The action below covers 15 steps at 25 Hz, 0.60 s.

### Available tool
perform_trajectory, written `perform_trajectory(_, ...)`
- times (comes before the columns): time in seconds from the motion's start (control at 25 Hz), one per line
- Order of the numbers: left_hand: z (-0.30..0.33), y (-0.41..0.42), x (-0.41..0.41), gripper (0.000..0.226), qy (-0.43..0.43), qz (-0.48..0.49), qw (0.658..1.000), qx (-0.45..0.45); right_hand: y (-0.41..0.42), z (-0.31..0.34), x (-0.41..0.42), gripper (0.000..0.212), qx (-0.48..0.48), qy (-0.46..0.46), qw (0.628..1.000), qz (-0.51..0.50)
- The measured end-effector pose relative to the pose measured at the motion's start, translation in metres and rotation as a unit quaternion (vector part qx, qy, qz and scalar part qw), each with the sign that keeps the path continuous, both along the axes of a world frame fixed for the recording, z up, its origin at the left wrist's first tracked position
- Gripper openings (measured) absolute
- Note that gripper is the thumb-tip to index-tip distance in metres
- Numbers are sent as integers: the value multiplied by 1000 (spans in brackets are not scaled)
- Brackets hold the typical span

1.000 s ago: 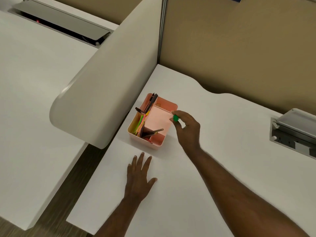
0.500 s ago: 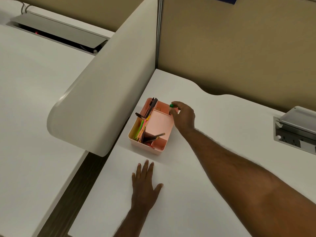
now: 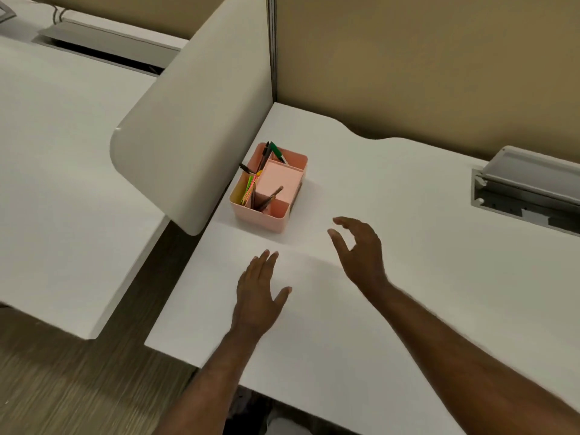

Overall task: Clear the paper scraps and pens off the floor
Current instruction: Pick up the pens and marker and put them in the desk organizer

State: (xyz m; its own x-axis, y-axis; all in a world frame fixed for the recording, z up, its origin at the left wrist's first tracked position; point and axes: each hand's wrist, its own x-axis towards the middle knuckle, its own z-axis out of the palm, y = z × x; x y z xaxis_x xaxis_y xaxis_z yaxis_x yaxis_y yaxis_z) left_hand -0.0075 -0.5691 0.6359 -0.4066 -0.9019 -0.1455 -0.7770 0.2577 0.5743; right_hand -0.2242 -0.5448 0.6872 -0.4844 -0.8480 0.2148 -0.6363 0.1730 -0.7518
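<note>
A pink desk organiser stands on the white desk beside the divider. A green-capped pen leans in its far compartment with other dark pens. Bright neon paper strips and brown pencils fill the near left compartments. My right hand hovers just right of and nearer than the organiser, fingers apart, holding nothing. My left hand lies flat on the desk, palm down, closer to me.
A rounded white divider panel rises left of the organiser. A second white desk lies beyond a floor gap. A grey cable tray is set into the desk at right. Tan partition walls close the back.
My right hand held a green-capped pen over the organiser, let it go into the far compartment, and has drawn back towards me, now open. The left hand stays flat on the desk.
</note>
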Motion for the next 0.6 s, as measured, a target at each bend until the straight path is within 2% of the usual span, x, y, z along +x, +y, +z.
perform_trajectory(0.24,29,109,2,73,15,-38,997,-64,171,-17,9,24,0,53,998,40)
perform_trajectory(0.44,34,217,9,71,57,-43,996,-53,291,-25,12,25,16,28,999,5)
perform_trajectory(0.6,41,298,21,73,27,-69,997,-15,383,-30,29,26,62,21,998,-4)
